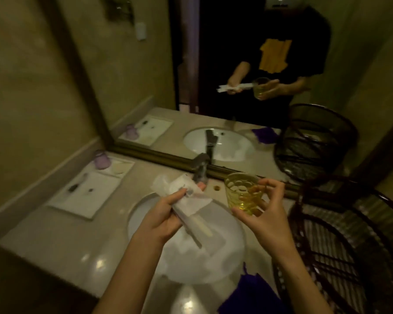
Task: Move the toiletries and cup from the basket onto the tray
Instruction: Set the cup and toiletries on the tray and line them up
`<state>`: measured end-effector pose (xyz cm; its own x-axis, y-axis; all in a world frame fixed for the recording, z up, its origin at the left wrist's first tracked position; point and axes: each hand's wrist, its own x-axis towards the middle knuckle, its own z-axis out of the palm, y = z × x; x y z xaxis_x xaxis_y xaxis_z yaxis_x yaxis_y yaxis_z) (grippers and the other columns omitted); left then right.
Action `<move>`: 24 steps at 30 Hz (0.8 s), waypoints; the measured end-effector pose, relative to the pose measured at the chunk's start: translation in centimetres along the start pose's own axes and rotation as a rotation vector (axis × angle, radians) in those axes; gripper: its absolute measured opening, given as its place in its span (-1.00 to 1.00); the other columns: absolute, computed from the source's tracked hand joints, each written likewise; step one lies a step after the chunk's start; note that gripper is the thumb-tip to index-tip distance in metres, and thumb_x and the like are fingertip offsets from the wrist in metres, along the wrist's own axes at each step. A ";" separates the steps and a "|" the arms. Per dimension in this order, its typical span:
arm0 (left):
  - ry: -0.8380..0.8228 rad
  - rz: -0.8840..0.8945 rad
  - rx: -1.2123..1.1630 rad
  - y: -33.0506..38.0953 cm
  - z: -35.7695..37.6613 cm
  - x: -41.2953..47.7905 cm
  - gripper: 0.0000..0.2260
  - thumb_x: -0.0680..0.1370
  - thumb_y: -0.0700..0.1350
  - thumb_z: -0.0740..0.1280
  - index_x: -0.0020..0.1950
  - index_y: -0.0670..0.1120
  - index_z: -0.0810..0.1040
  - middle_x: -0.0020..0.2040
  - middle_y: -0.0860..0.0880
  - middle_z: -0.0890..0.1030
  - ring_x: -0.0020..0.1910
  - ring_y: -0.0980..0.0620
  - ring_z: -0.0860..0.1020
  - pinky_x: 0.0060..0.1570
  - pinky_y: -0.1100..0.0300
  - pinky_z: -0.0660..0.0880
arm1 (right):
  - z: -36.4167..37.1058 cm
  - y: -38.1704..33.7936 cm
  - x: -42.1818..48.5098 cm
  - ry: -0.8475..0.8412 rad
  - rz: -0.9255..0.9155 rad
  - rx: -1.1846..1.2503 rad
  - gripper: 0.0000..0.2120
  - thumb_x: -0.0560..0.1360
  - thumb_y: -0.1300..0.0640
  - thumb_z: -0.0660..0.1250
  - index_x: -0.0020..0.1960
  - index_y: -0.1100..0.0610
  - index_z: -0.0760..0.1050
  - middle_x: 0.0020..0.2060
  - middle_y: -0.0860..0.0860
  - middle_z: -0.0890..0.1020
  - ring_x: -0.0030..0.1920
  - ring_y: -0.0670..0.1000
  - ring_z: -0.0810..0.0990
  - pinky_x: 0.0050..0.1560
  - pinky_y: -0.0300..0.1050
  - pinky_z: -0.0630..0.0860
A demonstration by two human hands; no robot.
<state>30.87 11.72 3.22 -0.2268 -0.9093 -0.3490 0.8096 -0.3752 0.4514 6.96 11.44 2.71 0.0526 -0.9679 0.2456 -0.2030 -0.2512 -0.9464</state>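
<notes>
Counts at the bathroom worktop [55, 241]

Two hands: the left hand [161, 219] with one bundle of wrapped toiletries [186, 200], the right hand [267, 214] with one yellow glass cup [242, 192]. One white tray [84, 196] carrying two small dark items, too blurred to name; one purple cup [101, 159]; one soap dish [119, 167]; one sink [204, 252]; one faucet [201, 171]; one dark wicker basket [349, 241]; one purple cloth [252, 295]; one mirror [213, 87].

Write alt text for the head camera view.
Over a white sink, the left hand holds wrapped toiletries and the right hand a yellow glass cup. A white tray lies left, a dark basket right.
</notes>
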 end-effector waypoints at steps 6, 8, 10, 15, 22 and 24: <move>0.065 0.114 -0.067 3.3 -4.1 -5.3 -0.75 0.54 -0.26 0.26 0.10 -0.33 0.66 0.26 -0.28 0.60 0.19 -0.18 0.62 0.15 -0.14 0.51 | 6.9 -0.9 -0.1 -0.119 -0.024 0.026 -0.19 0.26 0.14 0.68 0.26 -0.26 0.25 0.15 -0.31 0.47 0.06 -0.34 0.60 -0.17 -0.40 0.60; 0.096 0.148 -0.074 5.2 -6.0 -6.5 -0.72 0.55 -0.25 0.26 0.22 -0.33 0.57 0.28 -0.27 0.60 0.22 -0.18 0.60 0.17 -0.13 0.50 | 9.9 -1.4 0.1 -0.162 -0.043 0.024 -0.20 0.26 0.15 0.68 0.25 -0.27 0.26 0.16 -0.29 0.48 0.07 -0.29 0.61 -0.12 -0.34 0.62; 0.120 0.158 -0.085 7.2 -7.7 -7.3 -0.69 0.55 -0.25 0.26 0.28 -0.31 0.50 0.29 -0.26 0.59 0.25 -0.18 0.58 0.20 -0.13 0.46 | 12.9 -1.6 0.2 -0.193 -0.046 0.029 -0.22 0.27 0.17 0.67 0.23 -0.27 0.27 0.13 -0.33 0.49 0.08 -0.24 0.62 -0.08 -0.28 0.65; 0.143 0.158 -0.088 13.4 -13.0 -8.4 -0.60 0.54 -0.24 0.26 0.37 -0.29 0.43 0.31 -0.26 0.57 0.35 -0.20 0.49 0.21 -0.15 0.46 | 21.2 -1.9 0.7 -0.187 -0.039 0.023 -0.22 0.26 0.18 0.67 0.24 -0.22 0.28 0.15 -0.20 0.50 0.07 -0.18 0.64 -0.01 -0.21 0.66; 0.145 0.091 -0.112 23.9 -20.2 -9.5 -0.59 0.55 -0.25 0.25 0.41 -0.27 0.40 0.30 -0.28 0.58 0.35 -0.21 0.49 0.30 -0.17 0.38 | 32.7 -2.4 1.8 -0.123 0.015 -0.061 -0.23 0.23 0.10 0.68 0.25 -0.16 0.29 0.17 -0.10 0.49 0.07 -0.02 0.66 0.00 -0.01 0.70; 0.158 0.070 -0.124 26.0 -22.1 -10.0 -0.57 0.54 -0.24 0.27 0.41 -0.28 0.40 0.30 -0.28 0.58 0.31 -0.22 0.52 0.20 -0.17 0.50 | 35.3 -2.1 2.3 -0.110 0.054 -0.087 -0.22 0.23 0.11 0.68 0.25 -0.19 0.29 0.18 -0.12 0.49 0.03 -0.08 0.67 -0.06 -0.10 0.70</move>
<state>66.15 15.00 0.30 -0.0881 -0.8893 -0.4488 0.8830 -0.2783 0.3780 42.02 9.77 -2.15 0.1447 -0.9755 0.1658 -0.2926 -0.2022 -0.9346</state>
